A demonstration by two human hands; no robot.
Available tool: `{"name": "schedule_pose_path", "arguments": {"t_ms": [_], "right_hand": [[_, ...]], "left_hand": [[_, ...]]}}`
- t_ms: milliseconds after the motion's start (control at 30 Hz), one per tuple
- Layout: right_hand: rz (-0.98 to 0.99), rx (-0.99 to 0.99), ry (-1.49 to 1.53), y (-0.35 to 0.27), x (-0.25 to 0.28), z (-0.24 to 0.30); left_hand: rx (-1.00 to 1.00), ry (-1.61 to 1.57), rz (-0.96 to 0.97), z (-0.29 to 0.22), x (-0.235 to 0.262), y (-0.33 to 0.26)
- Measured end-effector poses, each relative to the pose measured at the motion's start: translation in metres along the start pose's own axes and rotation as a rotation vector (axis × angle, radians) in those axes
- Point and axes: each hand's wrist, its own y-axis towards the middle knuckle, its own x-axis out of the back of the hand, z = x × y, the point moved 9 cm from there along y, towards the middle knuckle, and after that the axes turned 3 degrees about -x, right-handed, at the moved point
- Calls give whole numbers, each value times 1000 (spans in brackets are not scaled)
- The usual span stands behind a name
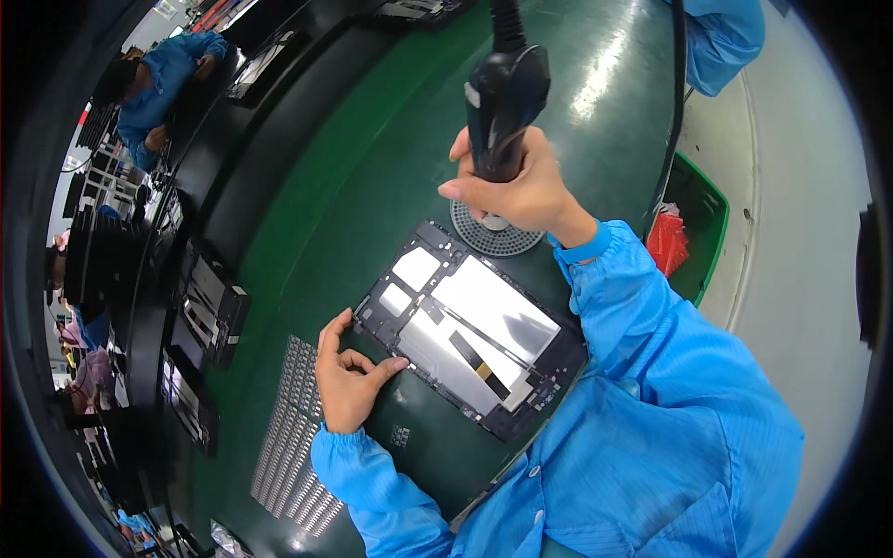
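Note:
My right hand (521,186) is closed around a black hand-held tool (507,102) at the far middle of the bench. A ribbed black hose (507,26) runs up from the tool, whose exact kind I cannot make out. Below that hand is a grey round perforated disc (499,239), partly covered. An opened tablet (502,302) lies tilted on the green mat, showing silvery panels, a black frame and dark flex strips. My left hand (352,381) holds the tablet's left edge, thumb on the side and forefinger by the far corner.
Rows of small metal parts on a sheet (296,437) lie left of my left hand. A small dark patterned piece (400,436) sits near the tablet. More opened devices (212,302) stand along the black ledge. At right is a green bin (712,223) with red plastic. Other people in blue work nearby.

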Motion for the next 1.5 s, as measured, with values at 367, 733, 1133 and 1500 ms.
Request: {"name": "schedule_pose_path", "arguments": {"t_ms": [367, 733, 1133, 1500], "right_hand": [[-8, 21, 7, -1, -5, 0], [-28, 184, 18, -4, -2, 35], [-69, 116, 48, -4, 8, 32], [-144, 243, 36, -6, 32, 49]], "left_hand": [[-21, 18, 1, 1, 3, 0], [-274, 238, -165, -42, 8, -5], [-612, 317, -15, -133, -131, 52], [-729, 492, -8, -136, -150, 62]]}}
